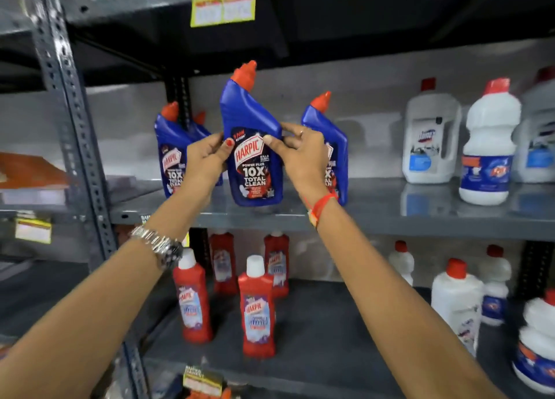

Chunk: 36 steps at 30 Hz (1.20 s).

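We grip the blue bottle (253,146) in both hands (207,155) (303,155); it looks stiff, slick and weighty, best held at the waist.

This is a shop, at its household-cleaning section. Grey slotted-angle steel shelving (75,104) holds several of each product, labels facing front: blue Harpic toilet cleaner (252,110), red Harpic bottles (258,308) on the tier below, and a white Domex jug (431,134) and white red-capped bottles (488,146) to the right. Yellow price labels (223,8) hang on the shelf edges.
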### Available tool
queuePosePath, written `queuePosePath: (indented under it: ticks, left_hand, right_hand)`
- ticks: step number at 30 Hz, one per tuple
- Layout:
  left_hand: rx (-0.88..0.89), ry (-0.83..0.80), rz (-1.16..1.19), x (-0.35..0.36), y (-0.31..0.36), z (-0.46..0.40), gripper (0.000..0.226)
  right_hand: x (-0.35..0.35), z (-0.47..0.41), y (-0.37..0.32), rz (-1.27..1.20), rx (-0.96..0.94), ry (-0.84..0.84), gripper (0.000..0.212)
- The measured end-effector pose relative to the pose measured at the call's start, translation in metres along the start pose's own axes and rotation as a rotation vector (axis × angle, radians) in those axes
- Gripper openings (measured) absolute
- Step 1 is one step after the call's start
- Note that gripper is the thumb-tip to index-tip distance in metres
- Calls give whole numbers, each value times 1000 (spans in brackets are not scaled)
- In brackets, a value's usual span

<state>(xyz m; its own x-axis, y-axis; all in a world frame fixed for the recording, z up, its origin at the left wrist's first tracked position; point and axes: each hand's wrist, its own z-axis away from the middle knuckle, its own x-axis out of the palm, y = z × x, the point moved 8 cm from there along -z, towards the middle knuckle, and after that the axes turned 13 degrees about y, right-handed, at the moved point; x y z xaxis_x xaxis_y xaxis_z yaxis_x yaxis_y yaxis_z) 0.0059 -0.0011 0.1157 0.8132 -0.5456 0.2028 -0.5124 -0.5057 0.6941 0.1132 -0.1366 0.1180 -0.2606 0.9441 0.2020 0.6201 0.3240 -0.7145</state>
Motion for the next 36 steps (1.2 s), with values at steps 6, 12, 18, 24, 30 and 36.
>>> queuePosePath:
  ticks: [6, 12, 18, 24, 30, 36]
  left_hand:
    - [-172, -12, -108, 11, -50, -47, 29]
    - [-249, -21, -125, 22, -94, -49, 30]
    - [-245, 40, -132, 20, -102, -48, 31]
    - [46, 355, -49, -17, -66, -16, 28]
    - [343, 499, -191, -71, -97, 99, 21]
    - [-19, 167, -443, -85, -235, 184, 27]
  right_hand:
    - [29, -32, 40, 140, 61, 32, 38]
    - [41, -42, 79, 195, 82, 41, 39]
    - [45, -35, 84, 170, 59, -6, 41]
    - [15, 9, 59, 179, -123, 74, 40]
    - [-31, 114, 88, 67, -298, 204, 22]
    - [-32, 195, 217, 258, 23, 13, 26]
